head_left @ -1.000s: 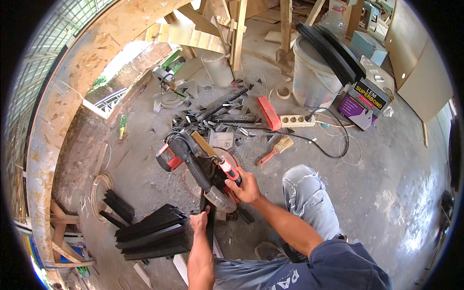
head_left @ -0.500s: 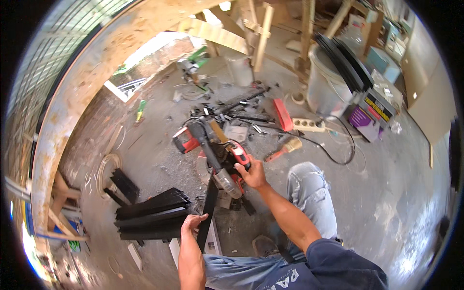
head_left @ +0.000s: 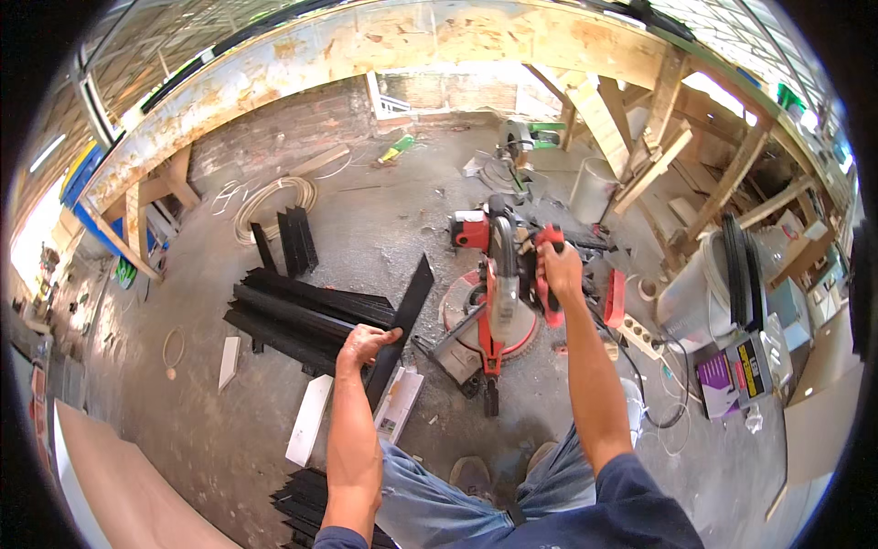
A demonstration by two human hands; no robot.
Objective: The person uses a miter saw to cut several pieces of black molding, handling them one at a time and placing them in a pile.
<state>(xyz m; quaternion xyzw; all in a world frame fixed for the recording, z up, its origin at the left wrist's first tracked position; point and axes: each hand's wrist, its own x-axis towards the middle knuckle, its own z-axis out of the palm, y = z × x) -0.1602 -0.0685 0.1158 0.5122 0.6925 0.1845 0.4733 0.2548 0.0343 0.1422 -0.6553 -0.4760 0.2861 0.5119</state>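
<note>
A red and grey miter saw (head_left: 502, 305) stands on the concrete floor in front of me. My right hand (head_left: 562, 269) is wrapped round the saw's red handle (head_left: 551, 240). To the saw's left, my left hand (head_left: 366, 345) grips a long black strip (head_left: 413, 295), slanted with its angled end up and away from me. The strip is apart from the saw. Just beyond the left hand lies a pile of black strips (head_left: 297, 306). A white box-like piece (head_left: 399, 403) and a white board (head_left: 309, 419) lie near my left forearm.
Black offcuts (head_left: 594, 240) litter the floor behind the saw. On the right are a power strip (head_left: 639, 337) with cables, a red piece (head_left: 615, 297), a bucket (head_left: 686, 297) and a purple box (head_left: 720, 382). A coiled hose (head_left: 274, 203) lies far left, beneath a wooden beam (head_left: 402, 41).
My left hand has drawn the black strip away from the saw to the left. My right hand stays on the handle, which has risen. The view has turned and tilted upward.
</note>
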